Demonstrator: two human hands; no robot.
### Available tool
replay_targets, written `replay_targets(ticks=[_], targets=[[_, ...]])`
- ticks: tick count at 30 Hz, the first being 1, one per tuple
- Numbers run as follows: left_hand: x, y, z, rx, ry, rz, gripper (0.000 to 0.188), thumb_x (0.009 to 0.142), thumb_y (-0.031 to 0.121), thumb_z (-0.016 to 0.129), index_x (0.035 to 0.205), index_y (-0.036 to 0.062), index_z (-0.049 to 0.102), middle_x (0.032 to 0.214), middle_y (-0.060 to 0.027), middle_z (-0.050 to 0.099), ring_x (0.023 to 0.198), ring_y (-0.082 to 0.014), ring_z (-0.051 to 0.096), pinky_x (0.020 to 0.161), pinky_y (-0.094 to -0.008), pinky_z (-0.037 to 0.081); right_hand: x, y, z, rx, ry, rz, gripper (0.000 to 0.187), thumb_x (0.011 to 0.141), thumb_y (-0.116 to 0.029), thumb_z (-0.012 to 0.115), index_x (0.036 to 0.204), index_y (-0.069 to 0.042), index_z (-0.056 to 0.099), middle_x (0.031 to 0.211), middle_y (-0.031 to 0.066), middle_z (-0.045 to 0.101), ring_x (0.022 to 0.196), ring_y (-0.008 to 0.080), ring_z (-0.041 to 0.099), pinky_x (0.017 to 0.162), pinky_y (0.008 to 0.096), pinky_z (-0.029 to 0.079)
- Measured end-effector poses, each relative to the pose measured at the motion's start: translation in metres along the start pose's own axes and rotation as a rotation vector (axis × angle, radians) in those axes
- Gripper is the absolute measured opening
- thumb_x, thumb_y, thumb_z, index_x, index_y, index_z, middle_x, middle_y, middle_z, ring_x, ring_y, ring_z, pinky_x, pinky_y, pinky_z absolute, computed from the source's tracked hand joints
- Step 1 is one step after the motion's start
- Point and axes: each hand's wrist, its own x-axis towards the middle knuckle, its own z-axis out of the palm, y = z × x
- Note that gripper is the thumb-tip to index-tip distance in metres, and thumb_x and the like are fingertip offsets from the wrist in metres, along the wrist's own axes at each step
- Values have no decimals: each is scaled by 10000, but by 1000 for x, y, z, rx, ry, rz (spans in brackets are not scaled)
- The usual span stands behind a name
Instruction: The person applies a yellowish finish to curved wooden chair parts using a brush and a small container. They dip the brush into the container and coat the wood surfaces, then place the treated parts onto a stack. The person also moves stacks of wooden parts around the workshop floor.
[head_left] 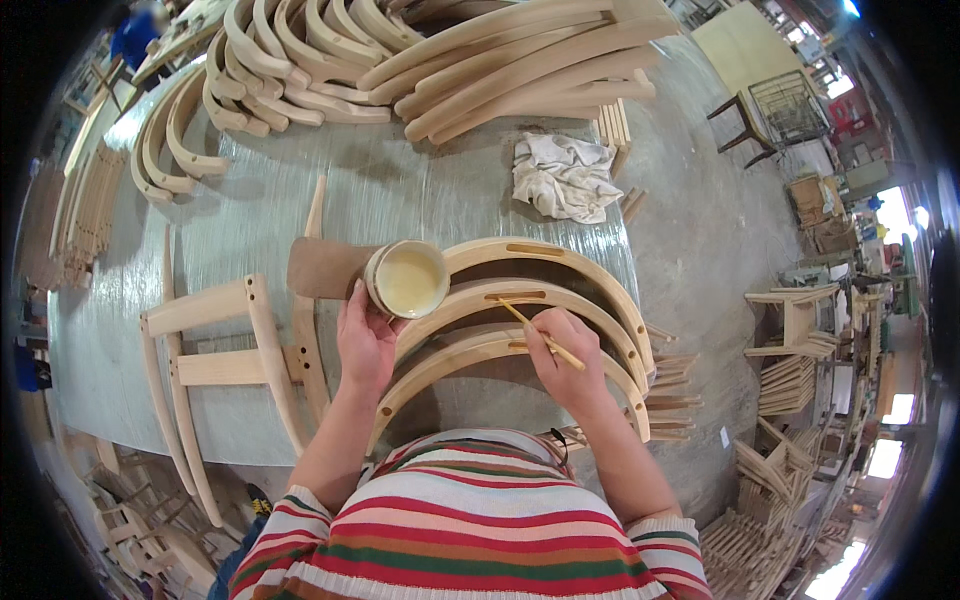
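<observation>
My left hand (367,342) is closed around a round cup (378,270) of pale yellow liquid, probably glue. A flat brown piece (325,268) extends left from behind the cup; I cannot tell whether it is attached. In my right hand (568,358) is a thin wooden stick (540,336), pinched between the fingers. Its tip touches a long slot in the middle curved wooden piece (455,308). A farther curved piece (590,272) and a nearer one (450,352) lie alongside, each with a slot on its upper side. Dark round holes show near their ends.
An assembled wooden frame (215,368) stands at the left. Stacked curved pieces (290,60) and long bowed slats (520,65) cover the table's far side. A crumpled white cloth (566,176) lies near its right edge. Chairs (745,130) and wood piles (790,385) stand on the right.
</observation>
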Motion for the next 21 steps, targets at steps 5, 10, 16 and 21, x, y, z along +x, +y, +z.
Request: replay_targets(ticks=[5, 10, 16, 21], targets=[[-4, 8, -3, 66, -31, 11, 323, 975, 249, 333, 1213, 55, 433, 1181, -80, 540, 1092, -216, 537, 899, -435, 474, 5, 24, -37, -213, 40, 184, 197, 818, -117, 624, 718, -25, 481, 610, 140, 490, 600, 312, 522, 541, 366, 416], [8, 11, 3, 161, -64, 8, 327, 973, 243, 331, 1186, 26, 451, 1176, -94, 534, 1081, -224, 539, 921, -459, 465, 12, 32, -65, -212, -163, -58, 144, 791, -95, 618, 778, -38, 486, 695, 120, 530, 647, 317, 538, 571, 391, 437], [42, 12, 37, 266, -129, -66, 323, 966, 241, 331, 1152, 16, 470, 1147, -107, 532, 1016, -228, 564, 848, -451, 517, 12, 43, -100, -128, -403, -345, 88, 756, 7, 583, 822, -43, 552, 810, 106, 553, 730, 283, 564, 621, 352, 457], [80, -4, 86, 440, -332, -226, 315, 945, 231, 374, 1120, 20, 529, 1054, -90, 581, 966, -226, 587, 832, -406, 516, -10, 66, -129, 371, 96, 173, 128, 795, 44, 506, 862, -24, 590, 870, 91, 611, 769, 219, 594, 678, 349, 487]])
